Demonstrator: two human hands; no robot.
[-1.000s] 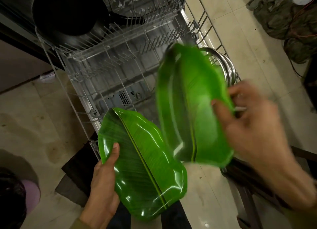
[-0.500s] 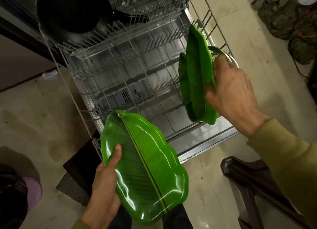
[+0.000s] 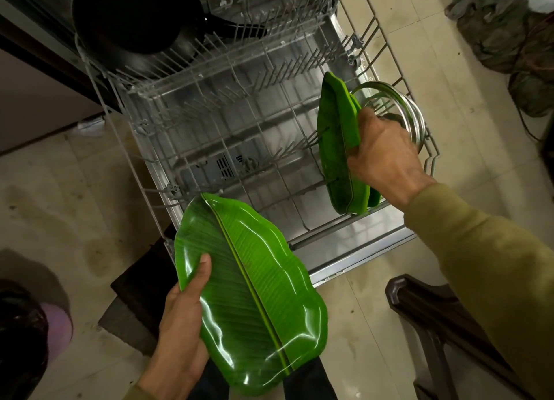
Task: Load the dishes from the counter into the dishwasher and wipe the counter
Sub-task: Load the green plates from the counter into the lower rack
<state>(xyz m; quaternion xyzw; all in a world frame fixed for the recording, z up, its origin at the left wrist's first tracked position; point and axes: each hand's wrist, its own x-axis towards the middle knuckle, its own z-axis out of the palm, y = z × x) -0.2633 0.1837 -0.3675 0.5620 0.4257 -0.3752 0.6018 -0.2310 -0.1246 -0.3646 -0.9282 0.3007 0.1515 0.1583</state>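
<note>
No brand, label or writing can be read anywhere in view. The pulled-out lower rack (image 3: 209, 124) of the dishwasher is grey wire with rows of upright tines, and through it show the steel door and its dark vent slots. At the rack's right edge the right hand (image 3: 386, 157) grips an upright green leaf-shaped plate (image 3: 335, 148), fingers curled over its rim, the plate standing on edge among the tines; whether it is one plate or two nested together cannot be told. Just beyond it, at the rack's far right corner, a glass lid (image 3: 401, 103) with a metal rim stands on edge. A black frying pan (image 3: 132, 16) rests at the rack's far left corner, its handle pointing right. Nearer the person, over the rack's front edge, the left hand (image 3: 180, 324) holds a second leaf-shaped plate (image 3: 251, 291) face up, thumb pressed on its glossy surface and fingers underneath. The floor (image 3: 60, 208) is pale, stained tile; a dark chair (image 3: 431, 318) stands at the lower right, a dark mat (image 3: 135, 291) lies below the rack, and bundled cloth (image 3: 509, 34) lies at the upper right.
</note>
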